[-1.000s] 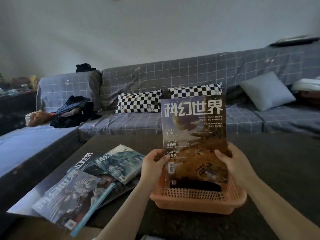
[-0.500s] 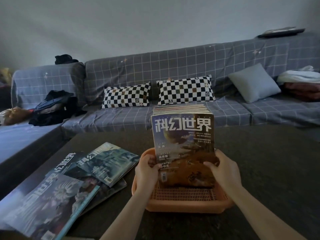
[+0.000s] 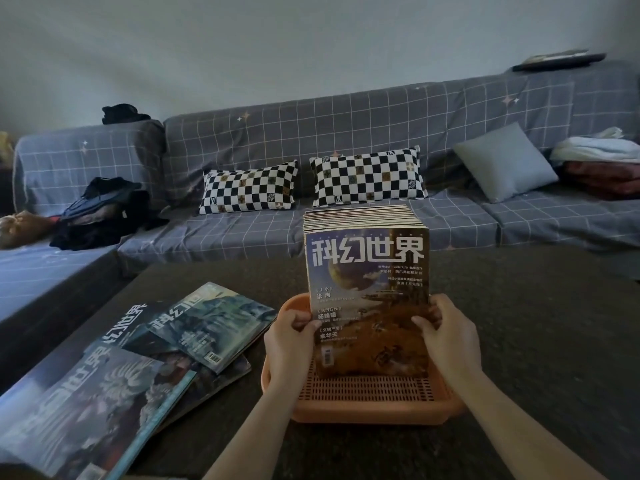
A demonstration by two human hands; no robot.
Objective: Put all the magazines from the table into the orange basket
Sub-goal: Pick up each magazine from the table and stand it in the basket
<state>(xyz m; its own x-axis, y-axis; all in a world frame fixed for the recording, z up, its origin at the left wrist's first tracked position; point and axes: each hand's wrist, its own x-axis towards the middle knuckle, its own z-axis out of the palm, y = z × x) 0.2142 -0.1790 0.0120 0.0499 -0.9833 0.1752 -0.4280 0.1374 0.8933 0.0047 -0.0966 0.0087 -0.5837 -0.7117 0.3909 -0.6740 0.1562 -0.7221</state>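
- Orange basket (image 3: 367, 407) on table (image 3: 536, 341): magazine stack (image 3: 367, 296) stands upright inside, so it fits.
- Left hand (image 3: 291, 344), right hand (image 3: 450, 337): each grip curled round a stack edge, steadying it.
- Loose magazines (image 3: 145, 362) lie left of basket, unfiled.

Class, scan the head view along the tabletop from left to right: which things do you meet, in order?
Magazines lying flat → left hand → upright magazine stack, standing in the orange basket → right hand.
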